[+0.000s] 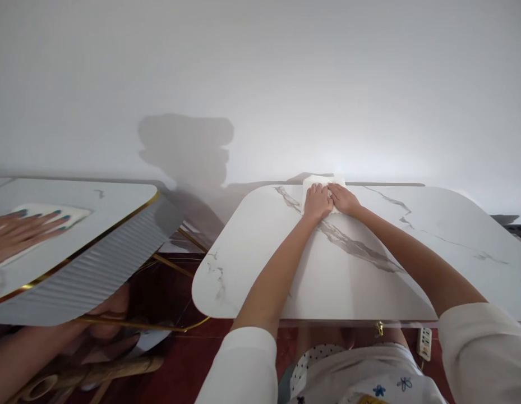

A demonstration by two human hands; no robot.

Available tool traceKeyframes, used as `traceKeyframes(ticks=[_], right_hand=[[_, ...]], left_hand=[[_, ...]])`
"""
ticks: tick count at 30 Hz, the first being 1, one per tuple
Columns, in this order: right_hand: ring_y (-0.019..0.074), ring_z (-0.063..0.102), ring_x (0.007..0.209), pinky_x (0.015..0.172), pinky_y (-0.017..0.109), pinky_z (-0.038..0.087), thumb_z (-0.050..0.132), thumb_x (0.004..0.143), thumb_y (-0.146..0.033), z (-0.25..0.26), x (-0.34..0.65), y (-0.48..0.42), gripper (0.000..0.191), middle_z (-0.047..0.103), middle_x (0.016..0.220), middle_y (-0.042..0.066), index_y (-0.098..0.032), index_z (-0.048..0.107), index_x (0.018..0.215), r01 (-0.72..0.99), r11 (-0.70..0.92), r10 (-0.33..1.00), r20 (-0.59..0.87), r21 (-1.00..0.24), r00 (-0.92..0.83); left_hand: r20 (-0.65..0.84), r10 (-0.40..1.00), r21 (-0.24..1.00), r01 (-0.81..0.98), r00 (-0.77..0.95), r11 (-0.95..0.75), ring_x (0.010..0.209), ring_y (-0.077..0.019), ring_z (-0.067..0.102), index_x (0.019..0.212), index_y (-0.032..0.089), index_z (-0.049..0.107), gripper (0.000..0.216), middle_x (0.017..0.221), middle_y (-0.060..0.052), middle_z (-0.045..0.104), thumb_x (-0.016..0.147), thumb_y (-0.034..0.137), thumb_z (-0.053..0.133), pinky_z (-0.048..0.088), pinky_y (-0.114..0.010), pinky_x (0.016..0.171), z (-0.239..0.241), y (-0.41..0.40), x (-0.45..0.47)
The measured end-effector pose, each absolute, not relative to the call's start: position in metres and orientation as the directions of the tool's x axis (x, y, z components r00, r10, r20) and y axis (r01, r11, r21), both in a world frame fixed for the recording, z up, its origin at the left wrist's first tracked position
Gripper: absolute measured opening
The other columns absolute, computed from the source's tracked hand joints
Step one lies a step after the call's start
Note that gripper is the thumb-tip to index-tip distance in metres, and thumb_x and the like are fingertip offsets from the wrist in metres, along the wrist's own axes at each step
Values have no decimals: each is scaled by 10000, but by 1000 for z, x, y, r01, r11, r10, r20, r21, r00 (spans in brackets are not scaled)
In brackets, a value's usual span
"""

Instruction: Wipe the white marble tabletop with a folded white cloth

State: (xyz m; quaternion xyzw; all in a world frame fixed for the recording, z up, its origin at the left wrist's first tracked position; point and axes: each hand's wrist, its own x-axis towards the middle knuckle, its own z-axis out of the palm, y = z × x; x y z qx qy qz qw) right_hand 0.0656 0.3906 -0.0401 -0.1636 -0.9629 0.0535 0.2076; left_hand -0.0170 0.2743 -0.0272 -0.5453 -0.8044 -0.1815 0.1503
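A white cloth (309, 182) lies at the far edge of a white marble-patterned tabletop (243, 252), close to the wall. My left hand (319, 201) is on the cloth, its fingers bent over it and pointing at the wall. From the right, my right hand (343, 198) reaches in beside it, fingers pressed on the same cloth and touching the left hand. Part of the cloth is hidden under both hands. Both arms stretch forward across the tabletop.
On the left, another person's hand (28, 227) lies flat on a white cloth (77, 215) on a second marble-patterned table (117, 193) with gold trim. A pale wall (327, 84) stands behind. Below are gold metal legs (171, 265) and a power strip (424, 343).
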Motion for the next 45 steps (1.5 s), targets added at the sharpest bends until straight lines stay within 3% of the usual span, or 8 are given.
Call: traceKeyframes(ticks=[10, 23, 27, 32, 38, 45], right_hand=[[244, 389, 1373, 1146, 417, 311, 280, 937, -193, -28, 109, 336, 490, 457, 1469, 110, -102, 471, 1379, 377, 910, 415, 336, -174, -846], [275, 369, 1380, 1152, 415, 291, 306, 940, -175, -24, 162, 242, 481, 446, 1466, 156, -42, 461, 1376, 409, 891, 452, 317, -197, -833], [289, 380, 1374, 1130, 464, 324, 317, 932, -189, -30, 178, 211, 478, 461, 1456, 147, -82, 476, 1370, 390, 896, 443, 351, -215, -825], [293, 389, 1372, 1096, 497, 370, 325, 922, -211, -33, 200, 182, 491, 469, 1453, 128, -143, 478, 1383, 328, 918, 392, 391, -223, -832], [278, 387, 1377, 1115, 479, 358, 319, 921, -228, -34, 229, 179, 494, 459, 1461, 123, -122, 487, 1373, 316, 920, 384, 373, -233, -845], [270, 420, 1356, 1091, 486, 392, 319, 916, -231, -41, 250, 221, 496, 496, 1435, 104, -162, 494, 1374, 328, 918, 394, 412, -223, -822]], left_hand=[[431, 859, 86, 960, -276, 266, 1256, -290, 426, 1199, 127, 539, 357, 1280, -153, 547, 882, 215, 401, 344, -427, 1064, -20, 231, 19], [434, 879, 21, 978, -196, 208, 1287, -294, 424, 1242, 101, 524, 428, 1343, -177, 521, 866, 214, 353, 353, -452, 1065, -29, 152, 58], [426, 893, 4, 987, -147, 161, 1317, -287, 411, 1291, 113, 489, 463, 1371, -165, 512, 876, 228, 320, 326, -493, 1095, -33, 118, 70], [396, 890, 24, 972, -225, 235, 1351, -286, 384, 1325, 121, 463, 498, 1401, -155, 492, 849, 225, 356, 334, -486, 1108, -35, 86, 93], [379, 877, 48, 952, -297, 301, 1351, -330, 382, 1336, 121, 465, 505, 1420, -166, 478, 859, 268, 389, 341, -505, 1099, -32, 80, 129], [397, 879, 88, 964, -265, 251, 1338, -341, 393, 1320, 133, 478, 474, 1413, -170, 480, 886, 286, 365, 333, -516, 1093, -28, 117, 151]])
